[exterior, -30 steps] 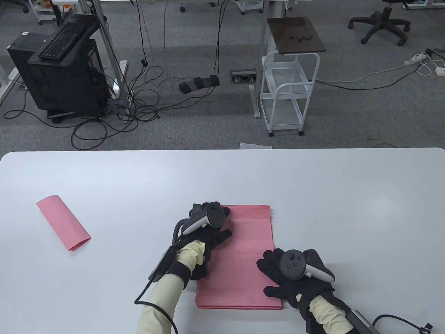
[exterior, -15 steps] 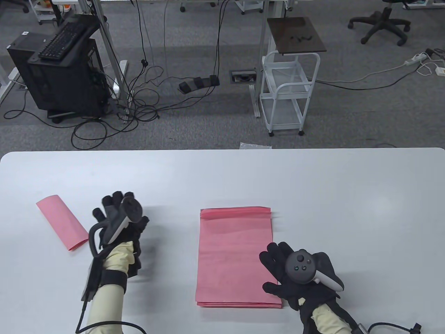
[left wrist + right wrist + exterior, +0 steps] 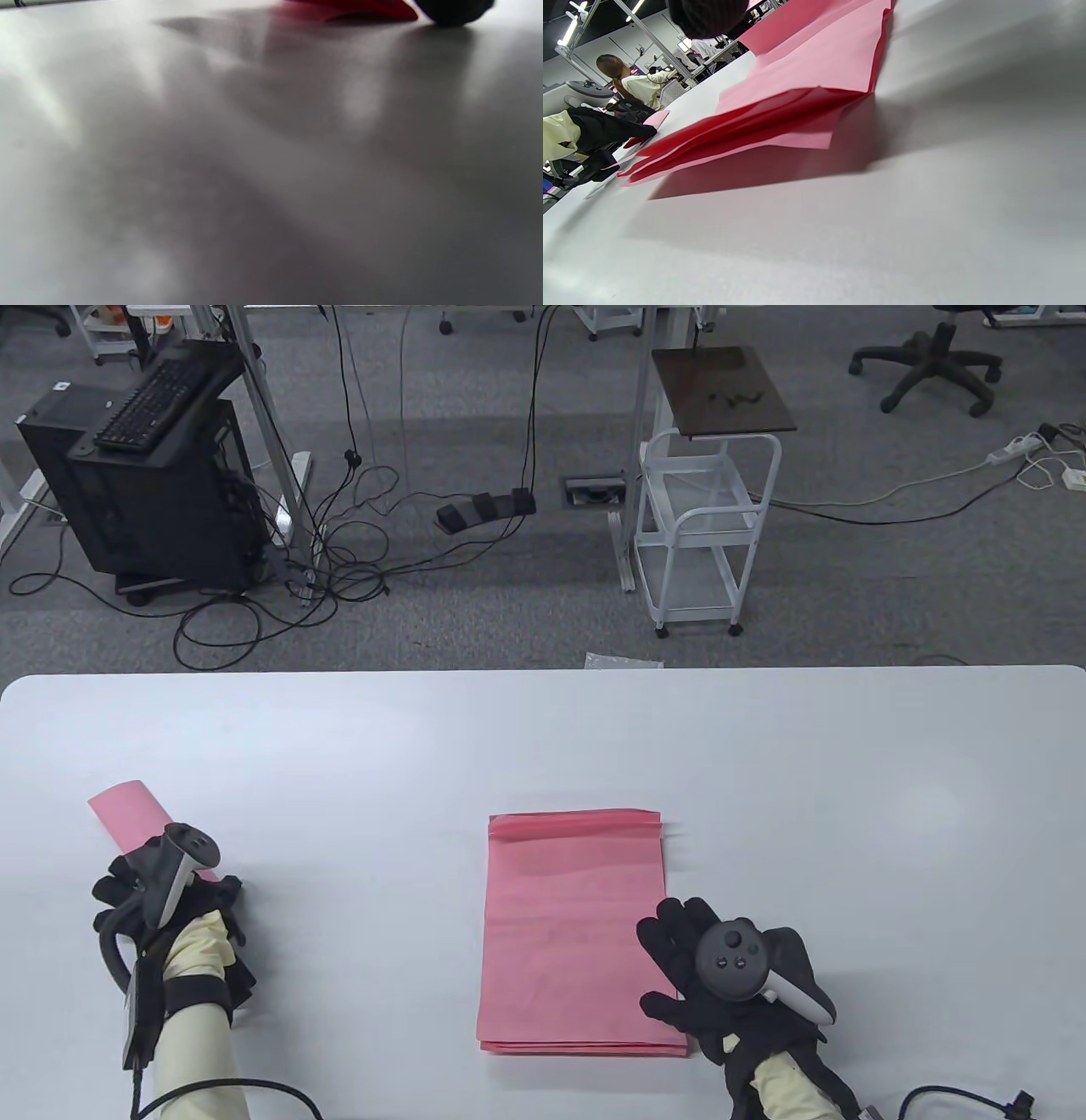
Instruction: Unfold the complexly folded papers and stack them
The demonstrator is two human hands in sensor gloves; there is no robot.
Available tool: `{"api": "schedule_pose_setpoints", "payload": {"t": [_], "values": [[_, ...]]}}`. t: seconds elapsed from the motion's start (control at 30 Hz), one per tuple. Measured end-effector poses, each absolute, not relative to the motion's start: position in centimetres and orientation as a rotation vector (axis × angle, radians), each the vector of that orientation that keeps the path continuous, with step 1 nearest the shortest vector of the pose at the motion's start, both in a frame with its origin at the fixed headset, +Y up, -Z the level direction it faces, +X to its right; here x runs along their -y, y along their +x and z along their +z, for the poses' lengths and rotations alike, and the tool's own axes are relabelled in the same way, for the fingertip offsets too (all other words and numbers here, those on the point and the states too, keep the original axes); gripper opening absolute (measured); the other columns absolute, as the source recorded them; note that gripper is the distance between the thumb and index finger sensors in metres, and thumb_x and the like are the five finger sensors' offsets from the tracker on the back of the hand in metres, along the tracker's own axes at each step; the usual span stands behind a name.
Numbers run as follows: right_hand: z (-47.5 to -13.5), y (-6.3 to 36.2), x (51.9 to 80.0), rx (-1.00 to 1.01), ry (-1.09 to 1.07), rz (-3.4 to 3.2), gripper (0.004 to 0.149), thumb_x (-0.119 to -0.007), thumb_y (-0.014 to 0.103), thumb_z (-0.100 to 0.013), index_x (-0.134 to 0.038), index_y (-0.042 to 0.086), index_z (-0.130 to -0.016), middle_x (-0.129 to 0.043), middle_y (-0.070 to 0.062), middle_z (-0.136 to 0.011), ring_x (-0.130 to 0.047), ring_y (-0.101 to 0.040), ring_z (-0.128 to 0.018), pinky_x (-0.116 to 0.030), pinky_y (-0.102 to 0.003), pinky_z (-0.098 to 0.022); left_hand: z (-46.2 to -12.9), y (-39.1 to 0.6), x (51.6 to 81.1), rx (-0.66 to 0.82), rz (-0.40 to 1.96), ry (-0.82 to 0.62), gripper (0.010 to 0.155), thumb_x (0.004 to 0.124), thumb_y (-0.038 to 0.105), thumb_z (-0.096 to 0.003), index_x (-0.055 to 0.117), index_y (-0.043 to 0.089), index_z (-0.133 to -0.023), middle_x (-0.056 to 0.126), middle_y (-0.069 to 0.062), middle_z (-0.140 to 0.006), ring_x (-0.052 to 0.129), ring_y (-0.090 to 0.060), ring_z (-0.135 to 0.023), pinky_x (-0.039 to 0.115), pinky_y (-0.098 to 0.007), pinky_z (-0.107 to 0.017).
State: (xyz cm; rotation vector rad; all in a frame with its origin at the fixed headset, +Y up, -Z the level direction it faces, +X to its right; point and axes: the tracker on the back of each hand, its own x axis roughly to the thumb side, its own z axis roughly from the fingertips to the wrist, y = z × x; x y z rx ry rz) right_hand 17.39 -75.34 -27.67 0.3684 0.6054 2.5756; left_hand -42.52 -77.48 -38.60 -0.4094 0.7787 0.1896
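A stack of unfolded pink sheets [image 3: 568, 933] lies at the table's middle near side, its far edge slightly raised. My right hand [image 3: 666, 963] rests flat on its near right edge with fingers spread; the right wrist view shows the stack's layered corner [image 3: 797, 84] and one fingertip [image 3: 708, 15]. A folded pink paper [image 3: 127, 813] lies at the left. My left hand [image 3: 161, 899] covers its near end; the tracker hides the fingers, so a grip cannot be told. The left wrist view shows only a red paper edge [image 3: 352, 7] beside a dark fingertip [image 3: 454, 10].
The white table [image 3: 543, 729] runs the full width of the view. A clear plastic bag [image 3: 624, 661] shows just past its far edge. A white cart [image 3: 704, 534] and a computer tower [image 3: 144, 492] stand on the floor beyond. Cables trail from both wrists.
My left hand left the stack and moved far left, down onto the near end of the folded paper. My right hand stayed on the stack's near right edge.
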Motion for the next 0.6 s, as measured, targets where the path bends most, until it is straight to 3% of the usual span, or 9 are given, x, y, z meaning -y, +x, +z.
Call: {"api": "schedule_pose_setpoints", "payload": {"t": [0.23, 0.6], "values": [[-27.65, 17.44, 75.57, -0.621, 0.364, 2.563, 0.071, -0.064, 0.051, -0.051, -0.021, 0.042, -0.107, -0.004, 0.015, -0.115, 0.009, -0.012, -0.103, 0.012, -0.049, -0.066, -38.55, -43.44, 78.28, -0.811, 0.349, -0.440, 0.089, 0.063, 0.053, -0.0553, 0.004, 0.009, -0.107, 0.013, -0.026, -0.115, 0.022, -0.054, -0.106, 0.026, -0.068, -0.075], [-27.60, 17.57, 75.85, -0.646, 0.356, 2.534, 0.071, -0.064, 0.051, -0.051, -0.022, 0.041, -0.107, -0.005, 0.015, -0.116, 0.009, -0.013, -0.103, 0.013, -0.049, -0.066, -39.05, -43.23, 77.67, -0.863, 0.174, -0.370, 0.069, 0.063, 0.033, -0.0575, 0.021, 0.014, -0.109, 0.041, -0.017, -0.112, 0.048, -0.046, -0.103, 0.044, -0.060, -0.077]]}}
